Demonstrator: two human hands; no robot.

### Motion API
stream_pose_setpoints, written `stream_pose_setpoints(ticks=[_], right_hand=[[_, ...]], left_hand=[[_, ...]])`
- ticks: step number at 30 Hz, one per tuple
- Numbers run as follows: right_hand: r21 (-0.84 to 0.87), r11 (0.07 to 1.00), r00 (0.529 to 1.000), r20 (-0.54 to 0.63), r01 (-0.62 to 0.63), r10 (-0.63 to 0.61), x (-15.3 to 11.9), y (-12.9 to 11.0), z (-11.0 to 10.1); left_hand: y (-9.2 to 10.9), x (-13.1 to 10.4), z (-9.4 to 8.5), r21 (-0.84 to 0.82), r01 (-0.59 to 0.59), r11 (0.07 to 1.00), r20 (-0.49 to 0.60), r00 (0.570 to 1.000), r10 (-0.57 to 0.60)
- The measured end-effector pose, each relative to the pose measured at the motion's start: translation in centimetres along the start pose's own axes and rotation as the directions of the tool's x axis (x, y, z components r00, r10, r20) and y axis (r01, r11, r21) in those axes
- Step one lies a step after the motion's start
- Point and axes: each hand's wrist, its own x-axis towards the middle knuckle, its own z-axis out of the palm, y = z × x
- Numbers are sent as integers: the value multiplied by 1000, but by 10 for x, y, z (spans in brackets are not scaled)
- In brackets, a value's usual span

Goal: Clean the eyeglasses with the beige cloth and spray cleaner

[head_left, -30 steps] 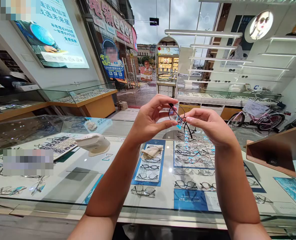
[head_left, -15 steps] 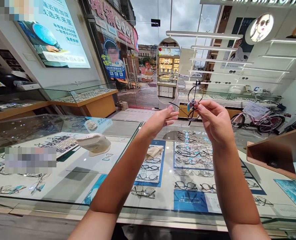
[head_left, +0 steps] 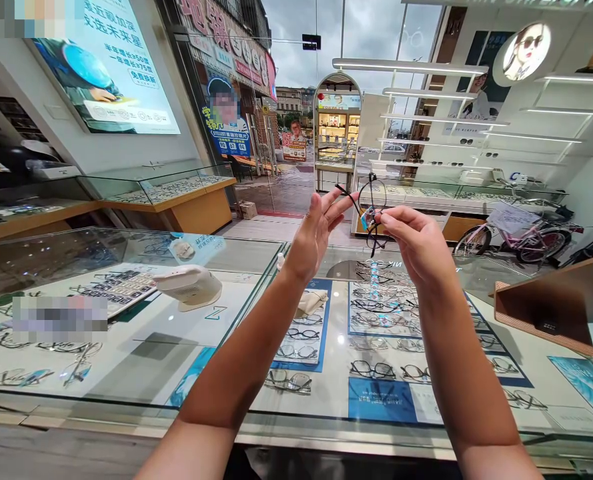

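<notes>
- Eyeglasses [head_left: 370, 218] were clamped between right hand [head_left: 416, 240] thumb and fingers, above glass display counter [head_left: 333, 403].
- Left hand [head_left: 313, 233] fingers were apart beside one temple [head_left: 349, 196]; contact unclear.

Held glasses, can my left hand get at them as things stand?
Probably yes: your left hand is open beside the glasses, its fingers very near them, with nothing visibly blocking; your right hand pinches them.

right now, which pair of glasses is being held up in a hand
The dark-framed pair pinched in the right hand, raised above the display case; the other pairs there lie inside it, unheld.
</notes>
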Motion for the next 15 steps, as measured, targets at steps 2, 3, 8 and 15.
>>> stream_pose_setpoints(ticks=[2, 3, 8, 15], right_hand=[[-12, 1000, 1000, 11, -11, 11, 1, 2, 1], [-18, 1000, 1000, 12, -15, 15, 1, 3, 2], [3, 999, 999, 40, -35, 35, 1, 5, 4], [-16, 1000, 1000, 18, -8, 8, 0, 6, 7]], left_hand=[[0, -1, 3, 11, -62, 998, 32, 998, 62], [-1, -2, 4, 11, -94, 996, 49, 994, 93], [0, -3, 6, 13, -198, 980, 127, 973, 195], [1, -7, 10, 176, -246, 953, -12, 968, 252]])
